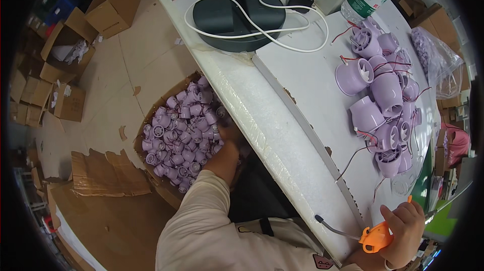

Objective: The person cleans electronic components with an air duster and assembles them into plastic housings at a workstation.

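My left arm reaches down past the table edge into a cardboard box (146, 170) packed with small lilac plastic fan housings (181, 132) and their red and black wires. At the box's right side my left hand (229, 132) is in shadow and its fingers are hidden. Above the table's near right corner, my right hand (404, 230) is closed round an orange tool (377, 238). A thin bent metal tube with a black tip runs leftward from this tool. More lilac fan housings (385, 92) lie piled on the table's right side, several with wires trailing out.
A black round stand base (237, 19) with a looped white cable (297, 49) sits on the table's far part. Behind the pile are a clear bottle (363, 1) and a plastic bag (438, 62). A metal strip (307, 132) crosses the tabletop. Cardboard boxes (113, 9) stand on the floor.
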A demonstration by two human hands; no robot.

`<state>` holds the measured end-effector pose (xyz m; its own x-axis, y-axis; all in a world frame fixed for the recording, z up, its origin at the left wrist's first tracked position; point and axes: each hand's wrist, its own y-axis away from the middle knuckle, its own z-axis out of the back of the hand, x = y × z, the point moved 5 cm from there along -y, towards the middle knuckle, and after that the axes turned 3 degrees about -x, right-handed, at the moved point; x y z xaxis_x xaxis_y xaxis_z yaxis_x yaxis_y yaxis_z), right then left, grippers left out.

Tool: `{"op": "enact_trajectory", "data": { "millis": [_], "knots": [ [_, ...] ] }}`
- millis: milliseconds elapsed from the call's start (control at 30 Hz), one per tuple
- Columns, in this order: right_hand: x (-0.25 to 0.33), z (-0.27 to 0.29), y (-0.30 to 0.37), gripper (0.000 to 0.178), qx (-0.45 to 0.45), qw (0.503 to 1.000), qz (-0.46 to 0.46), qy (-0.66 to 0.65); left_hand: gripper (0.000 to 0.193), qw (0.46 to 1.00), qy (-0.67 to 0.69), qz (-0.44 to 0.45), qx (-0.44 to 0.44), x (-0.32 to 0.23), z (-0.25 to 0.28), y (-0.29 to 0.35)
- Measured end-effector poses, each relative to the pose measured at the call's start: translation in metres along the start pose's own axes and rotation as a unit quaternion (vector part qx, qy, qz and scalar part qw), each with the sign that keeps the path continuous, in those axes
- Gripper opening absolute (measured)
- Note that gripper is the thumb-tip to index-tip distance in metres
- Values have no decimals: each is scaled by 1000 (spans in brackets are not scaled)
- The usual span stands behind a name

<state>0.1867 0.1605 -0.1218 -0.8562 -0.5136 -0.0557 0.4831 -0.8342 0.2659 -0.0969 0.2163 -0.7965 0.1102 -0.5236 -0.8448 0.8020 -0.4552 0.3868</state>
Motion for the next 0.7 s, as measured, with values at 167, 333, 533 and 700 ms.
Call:
{"op": "enact_trajectory", "data": {
  "millis": [167, 333, 533, 700],
  "knots": [
    [0, -15, 14, 42, -123, 992, -9, 10, 58, 999, 37, -20, -21, -31, 49, 7],
    [17, 7, 34, 39, -141, 986, 90, 25, 74, 926, 44, -374, 30, -177, 138, 71],
    [76, 16, -9, 20, -149, 960, 227, 64, 71, 807, -47, -587, -47, -325, 261, 163],
    [100, 42, -28, 15, -202, 958, 196, 55, 66, 748, -32, -663, 0, -368, 275, 208]
  ]
}}
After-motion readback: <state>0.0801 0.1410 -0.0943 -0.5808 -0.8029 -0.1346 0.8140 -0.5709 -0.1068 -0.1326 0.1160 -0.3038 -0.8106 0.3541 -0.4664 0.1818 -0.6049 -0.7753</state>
